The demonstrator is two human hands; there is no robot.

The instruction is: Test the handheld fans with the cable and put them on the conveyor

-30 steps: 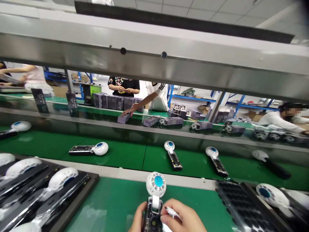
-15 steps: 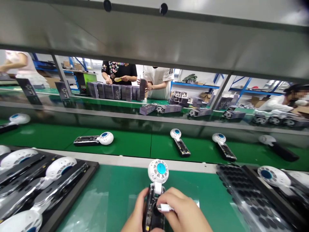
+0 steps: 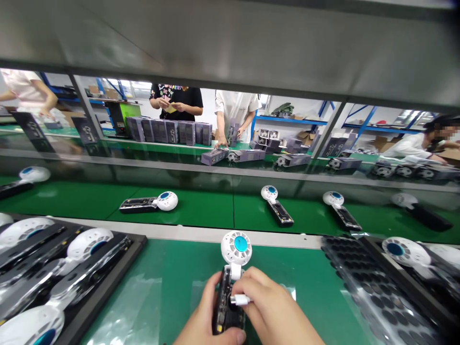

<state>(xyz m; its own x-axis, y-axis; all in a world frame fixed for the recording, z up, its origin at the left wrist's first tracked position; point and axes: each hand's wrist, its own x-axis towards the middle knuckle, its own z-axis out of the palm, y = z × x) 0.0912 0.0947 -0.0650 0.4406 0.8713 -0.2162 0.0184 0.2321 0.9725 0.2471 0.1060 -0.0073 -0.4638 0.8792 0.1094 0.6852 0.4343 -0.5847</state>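
My left hand is wrapped round the dark, see-through handle of a handheld fan, thumb across its lower end. The fan's round white head with a blue centre points away from me. Between thumb and fingers, my right hand pinches a white cable plug with a metal tip. That tip lies over the handle, pointing left; whether it touches cannot be made out. The cable behind the plug is hidden by my right hand.
Left stands a black tray of fans; right, another fan beside a plastic sheet of black discs. Beyond the bench, a green belt carries several fans. Co-workers and grey boxes are farther back. A metal shelf hangs overhead.
The plug and my right hand have shifted slightly up and left over the handle. Fans on the green belt have moved right. A co-worker in white now reaches down to a box.
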